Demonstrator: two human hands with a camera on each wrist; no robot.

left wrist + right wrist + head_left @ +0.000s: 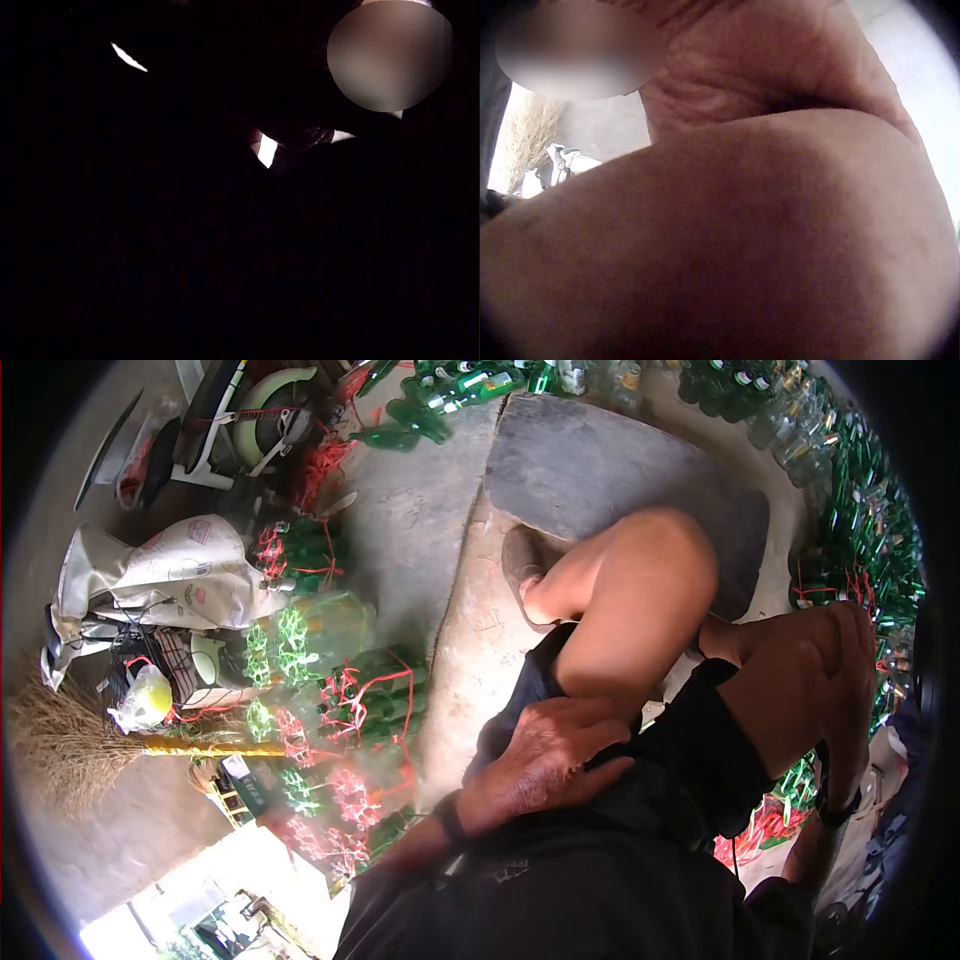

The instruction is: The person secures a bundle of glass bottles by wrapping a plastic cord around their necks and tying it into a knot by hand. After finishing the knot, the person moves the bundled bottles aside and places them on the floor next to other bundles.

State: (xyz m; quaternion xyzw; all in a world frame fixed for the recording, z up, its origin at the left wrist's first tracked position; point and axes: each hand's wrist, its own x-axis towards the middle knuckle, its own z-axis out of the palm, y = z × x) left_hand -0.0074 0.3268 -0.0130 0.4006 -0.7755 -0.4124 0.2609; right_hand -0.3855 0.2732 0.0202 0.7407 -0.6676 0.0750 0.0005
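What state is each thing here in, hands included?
Left hand: resting on the black shorts, holding nothing.
Right hand: draped over the bare knee, holding nothing.
Bottles: tied in bundles with red string.
Broom: lying on the floor.
Mat: spread flat.
Sack: slumped and crumpled.

The grey concrete floor has a dark grey mat on it. Green glass bottles lie all around.
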